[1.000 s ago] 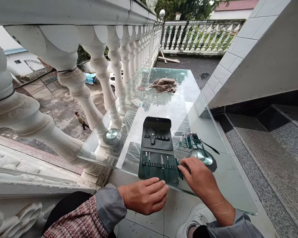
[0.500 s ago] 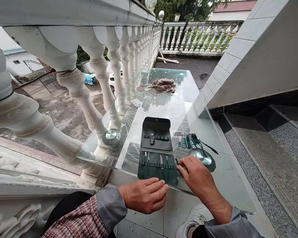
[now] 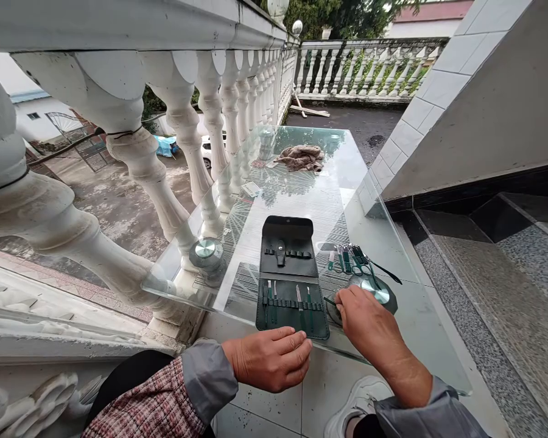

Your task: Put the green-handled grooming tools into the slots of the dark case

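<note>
I sit at a long glass surface [image 3: 420, 340], its far half bright with reflections and the floor showing through it. White balusters [image 3: 153, 164] run close along its left side, a courtyard [image 3: 114, 201] below them; grey stone steps [image 3: 466, 267] rise on the right beside a sloping wall [image 3: 488, 115]. Another white railing [image 3: 347, 70] closes the far end of the terrace.

Near the front edge lies my dark green case [image 3: 293, 274], opened out flat, several slim tools [image 3: 298, 298] tucked into loops on its nearer panel. My right hand [image 3: 368, 322] is just right of it, thumb and fingers pinched on a slim green tool [image 3: 329, 300]. My left hand [image 3: 271, 360] lies before the case's near edge, its fingers side by side and gently bent; the palm is hidden, so I cannot tell whether they close on anything. Clippers and scissors [image 3: 349, 258] lie grouped right of the case. Farther off, a brown cloth [image 3: 300, 158] sits crumpled on the glass.
</note>
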Motion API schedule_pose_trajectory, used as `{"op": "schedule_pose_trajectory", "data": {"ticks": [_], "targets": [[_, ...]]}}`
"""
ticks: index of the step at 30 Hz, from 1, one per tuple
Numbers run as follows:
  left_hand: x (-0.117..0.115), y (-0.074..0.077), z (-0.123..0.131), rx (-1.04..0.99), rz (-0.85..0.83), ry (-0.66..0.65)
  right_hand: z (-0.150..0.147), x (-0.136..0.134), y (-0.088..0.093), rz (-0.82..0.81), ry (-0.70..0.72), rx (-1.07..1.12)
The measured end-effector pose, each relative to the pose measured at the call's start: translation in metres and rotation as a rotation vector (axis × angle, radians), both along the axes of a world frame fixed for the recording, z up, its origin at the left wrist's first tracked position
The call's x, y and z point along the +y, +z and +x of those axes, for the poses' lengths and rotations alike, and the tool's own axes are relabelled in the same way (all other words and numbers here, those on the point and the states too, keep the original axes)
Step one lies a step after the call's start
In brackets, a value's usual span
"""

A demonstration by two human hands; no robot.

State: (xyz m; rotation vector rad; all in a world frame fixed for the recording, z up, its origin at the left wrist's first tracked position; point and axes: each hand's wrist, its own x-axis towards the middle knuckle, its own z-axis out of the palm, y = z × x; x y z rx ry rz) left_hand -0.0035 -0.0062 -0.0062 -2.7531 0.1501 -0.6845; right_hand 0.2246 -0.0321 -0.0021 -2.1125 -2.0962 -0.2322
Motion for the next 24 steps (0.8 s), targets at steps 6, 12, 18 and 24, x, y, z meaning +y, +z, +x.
{"op": "schedule_pose_trajectory", "data": {"ticks": [6,12,18,24], "targets": [[0.001,0.001,0.001,-0.008,-0.001,-0.003,0.001,-0.003,-0.002,-0.025,-0.004,-0.058],[0.002,-0.001,-0.001,0.0,-0.01,-0.002,0.004,-0.005,-0.003,0.01,0.013,0.035],[0.004,-0.001,-0.006,-0.021,-0.009,0.009,0.001,-0.012,-0.007,0.162,0.117,0.11],[0.004,-0.001,-0.01,-0.027,-0.014,0.037,-0.004,-0.029,-0.01,0.268,0.242,0.099]]}}
